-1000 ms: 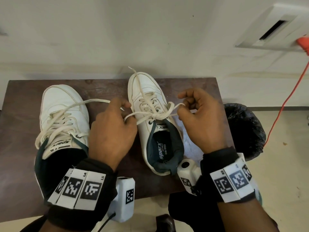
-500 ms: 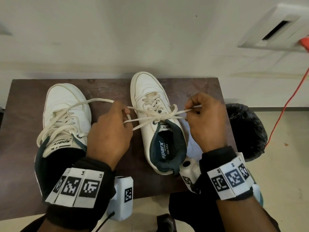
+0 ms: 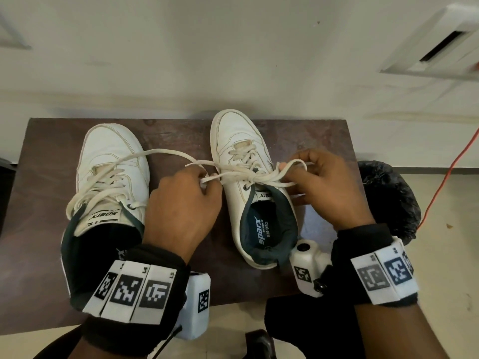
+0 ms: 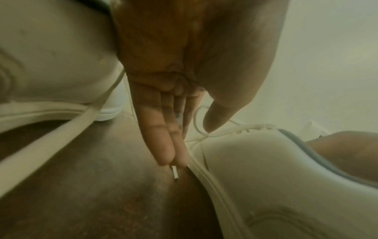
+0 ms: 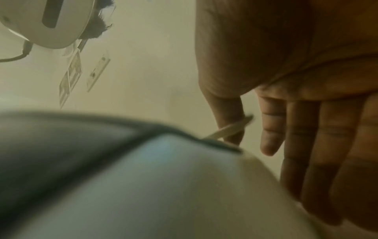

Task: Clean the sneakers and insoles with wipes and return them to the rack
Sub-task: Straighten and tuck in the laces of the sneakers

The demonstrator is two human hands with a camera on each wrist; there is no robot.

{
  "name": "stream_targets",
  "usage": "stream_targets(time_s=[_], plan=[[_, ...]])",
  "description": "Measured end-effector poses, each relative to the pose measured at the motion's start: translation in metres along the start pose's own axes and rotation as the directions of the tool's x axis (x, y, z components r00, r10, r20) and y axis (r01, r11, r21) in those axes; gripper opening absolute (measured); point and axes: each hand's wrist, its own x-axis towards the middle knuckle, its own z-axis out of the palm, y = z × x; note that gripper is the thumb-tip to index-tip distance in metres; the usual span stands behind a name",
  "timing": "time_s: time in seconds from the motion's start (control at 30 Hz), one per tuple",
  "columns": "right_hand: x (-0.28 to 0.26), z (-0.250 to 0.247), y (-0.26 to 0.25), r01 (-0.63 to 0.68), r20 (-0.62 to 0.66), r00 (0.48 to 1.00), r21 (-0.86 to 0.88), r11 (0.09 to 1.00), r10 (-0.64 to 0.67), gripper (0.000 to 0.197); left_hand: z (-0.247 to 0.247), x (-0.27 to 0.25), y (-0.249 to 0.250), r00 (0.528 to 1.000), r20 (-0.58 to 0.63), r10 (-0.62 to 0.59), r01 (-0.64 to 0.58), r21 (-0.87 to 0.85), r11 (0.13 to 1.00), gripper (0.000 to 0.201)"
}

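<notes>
Two white sneakers stand on a dark brown table (image 3: 311, 136). The left sneaker (image 3: 108, 156) lies with loose laces. The right sneaker (image 3: 241, 141) has a dark lining, and its insole (image 3: 261, 229) is printed "sparx". My left hand (image 3: 204, 180) pinches one end of the right sneaker's lace (image 3: 248, 176) just left of the shoe. My right hand (image 3: 290, 169) pinches the other lace end at the shoe's right side. In the left wrist view the lace tip (image 4: 175, 172) sticks out between my fingers (image 4: 159, 142). In the right wrist view the lace (image 5: 231, 127) crosses my thumb.
A bin with a black bag (image 3: 388, 200) stands at the table's right edge. An orange cable (image 3: 448, 172) hangs down the wall at the right. A white wall (image 3: 233, 47) rises right behind the table. A white wall fitting (image 3: 435, 45) is at top right.
Both hands drew the right sneaker's lace ends outward and lower, and the crossing tightened over the tongue. The lace end that stood above the toe now lies flat.
</notes>
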Motion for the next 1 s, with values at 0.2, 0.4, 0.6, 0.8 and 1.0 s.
stream_targets(time_s=[0.2, 0.4, 0.6, 0.8, 1.0], plan=[[0.000, -0.006, 0.003, -0.031, 0.006, 0.999, -0.114, 0.993, 0.032, 0.013, 0.009, 0.002, -0.007, 0.994, 0.099, -0.043, 0.037, 0.060, 0.998, 0.034], [0.001, -0.005, 0.007, -0.032, -0.077, 0.997, -0.114, 0.993, 0.023, 0.020, 0.012, 0.000, -0.002, 0.997, 0.041, -0.071, 0.063, 0.160, 0.985, 0.037], [0.000, -0.006, 0.005, -0.016, -0.034, 0.999, -0.103, 0.995, 0.013, 0.015, 0.020, -0.001, 0.001, 0.998, 0.065, 0.009, -0.024, 0.242, 0.970, 0.030], [-0.005, -0.011, 0.001, 0.071, 0.041, 0.996, 0.194, 0.978, -0.080, 0.023, 0.018, -0.006, -0.003, 0.994, 0.075, 0.078, -0.093, 0.227, 0.969, 0.028], [-0.018, 0.009, -0.012, 0.257, -0.282, 0.940, 0.205, 0.945, -0.194, 0.018, -0.001, -0.028, -0.006, 0.985, 0.038, 0.166, -0.170, 0.188, 0.967, 0.025]])
